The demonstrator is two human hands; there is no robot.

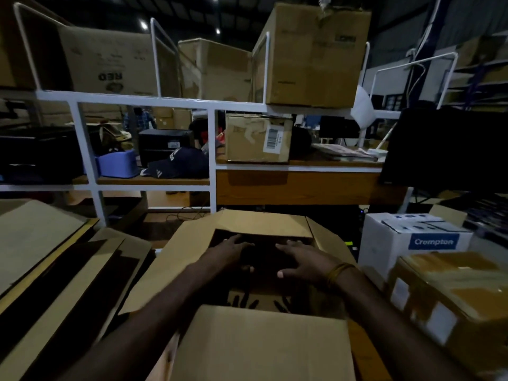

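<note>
We find the open cardboard box (192, 259) at the lower centre of the frame, with its four flaps folded outward and the near flap reaching toward the bottom edge. Both hands are inside its mouth, palms down. The left hand (233, 253) and the right hand (303, 261) lie side by side but apart, fingers straight and spread, clamped on nothing. The inside of the box beneath them is too dark for us to tell what they rest on. A yellow band (338, 273) circles the right wrist.

Just right of the box stands a white Crompton carton (412, 243). In front of it, at the lower right, is a brown taped carton (453, 295). Flattened cardboard sheets (55, 259) are stacked at the lower left.

Behind the box rises a white-framed rack (154, 101). On its middle shelf we see a blue tub (118, 165), a navy cap (181, 163) and a barcode-labelled carton (255, 138). Large cartons (316, 56) fill its top shelf. A dark screen (445, 149) stands at the right of the frame.
</note>
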